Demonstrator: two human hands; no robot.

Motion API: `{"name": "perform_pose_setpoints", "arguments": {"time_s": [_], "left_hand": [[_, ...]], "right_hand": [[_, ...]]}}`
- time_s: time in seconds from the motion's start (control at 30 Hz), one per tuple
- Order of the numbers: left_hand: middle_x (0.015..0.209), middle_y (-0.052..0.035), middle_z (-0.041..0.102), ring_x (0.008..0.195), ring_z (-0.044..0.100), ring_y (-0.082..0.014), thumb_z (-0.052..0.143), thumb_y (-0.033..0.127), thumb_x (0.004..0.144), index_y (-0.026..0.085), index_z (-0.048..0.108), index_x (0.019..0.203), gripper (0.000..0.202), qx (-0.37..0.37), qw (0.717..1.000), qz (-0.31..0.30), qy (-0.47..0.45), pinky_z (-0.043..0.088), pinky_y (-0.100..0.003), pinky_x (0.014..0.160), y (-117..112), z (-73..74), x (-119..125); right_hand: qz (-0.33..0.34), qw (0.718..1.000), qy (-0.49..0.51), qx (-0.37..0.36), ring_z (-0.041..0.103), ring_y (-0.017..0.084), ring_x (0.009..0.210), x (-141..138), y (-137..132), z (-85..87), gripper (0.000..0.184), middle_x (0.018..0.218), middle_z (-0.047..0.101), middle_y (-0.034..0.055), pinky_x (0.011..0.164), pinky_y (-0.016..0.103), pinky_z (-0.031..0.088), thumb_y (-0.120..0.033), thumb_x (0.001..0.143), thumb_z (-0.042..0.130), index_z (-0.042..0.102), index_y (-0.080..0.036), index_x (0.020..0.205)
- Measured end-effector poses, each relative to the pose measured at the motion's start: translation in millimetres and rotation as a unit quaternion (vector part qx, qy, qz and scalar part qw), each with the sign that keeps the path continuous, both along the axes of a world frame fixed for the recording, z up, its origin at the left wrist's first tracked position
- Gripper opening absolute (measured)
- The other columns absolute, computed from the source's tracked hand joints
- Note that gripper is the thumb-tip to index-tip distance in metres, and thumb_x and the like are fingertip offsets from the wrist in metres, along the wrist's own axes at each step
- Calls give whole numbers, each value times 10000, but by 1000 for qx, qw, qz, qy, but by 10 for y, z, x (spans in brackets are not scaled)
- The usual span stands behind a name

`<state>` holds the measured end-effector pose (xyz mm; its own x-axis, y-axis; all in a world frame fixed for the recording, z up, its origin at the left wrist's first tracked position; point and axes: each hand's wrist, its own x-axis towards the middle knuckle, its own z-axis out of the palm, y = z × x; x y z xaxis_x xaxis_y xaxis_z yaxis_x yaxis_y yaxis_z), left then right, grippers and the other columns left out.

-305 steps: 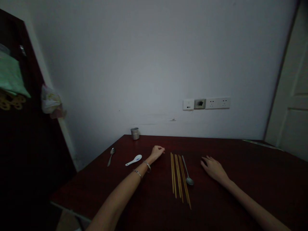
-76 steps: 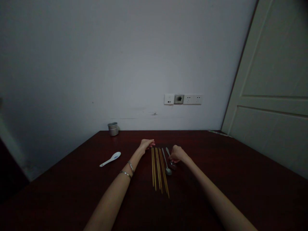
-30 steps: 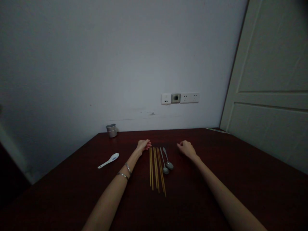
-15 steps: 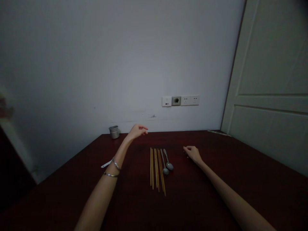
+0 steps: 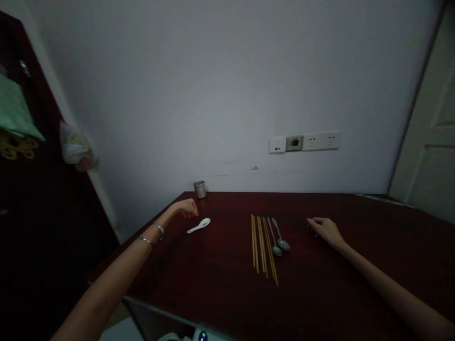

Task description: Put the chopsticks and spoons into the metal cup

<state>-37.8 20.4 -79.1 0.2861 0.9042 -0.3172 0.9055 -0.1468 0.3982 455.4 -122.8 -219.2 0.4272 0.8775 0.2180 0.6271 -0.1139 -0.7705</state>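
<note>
My left hand (image 5: pixel 188 207), with bracelets at the wrist, hovers just behind and left of a white soup spoon (image 5: pixel 200 225). Its fingers hang loosely bent and a little apart, with nothing seen in them. Several wooden chopsticks (image 5: pixel 262 244) lie side by side on the dark red table (image 5: pixel 220 284). Right of them are two metal spoons (image 5: pixel 276 250), (image 5: pixel 283 244), their bowls toward me. My right hand (image 5: pixel 325 229) rests on the tabletop to the right of these spoons, fingers curled in and apparently holding nothing.
A metal cup (image 5: pixel 200 190) stands at the table's back left corner against the wall. Wall sockets (image 5: pixel 313 142) sit above the back edge. A flat strip (image 5: pixel 384 200) lies at the back right. On the left is a dark door (image 5: pixel 31 203) with a hanging bag (image 5: pixel 74 144).
The view has turned left. My left hand has moved left, from behind the chopsticks to near the soup spoon, which now shows whole. My right hand stays by the metal spoons.
</note>
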Motion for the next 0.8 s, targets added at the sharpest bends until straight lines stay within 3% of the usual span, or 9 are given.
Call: {"name": "perform_pose_setpoints", "arguments": {"time_s": [0.17,0.37,0.8], "left_hand": [[661,-103,651,546,591,-175,681,436,525,140,617,640,324,-130,990,46,-26,443,-252,471,-109,-119,-364],[799,-108,674,602,609,-156,619,524,603,161,638,755,394,-233,967,13,-101,453,-229,490,-192,-276,-619],[858,-118,668,568,591,-128,535,615,643,154,641,825,507,-290,950,-26,-115,418,-191,438,-326,-438,-544]], "right_hand": [[12,1000,4,3,559,150,453,52,30,-46,389,557,618,47,460,231,410,-492,693,439,618,-152,630],[14,1000,3,-11,554,153,451,45,23,-27,392,551,616,47,464,238,407,-503,679,444,620,-158,621],[17,1000,-5,7,540,138,434,-11,-22,1,377,522,592,29,441,223,394,-489,697,438,595,-156,616]]}}
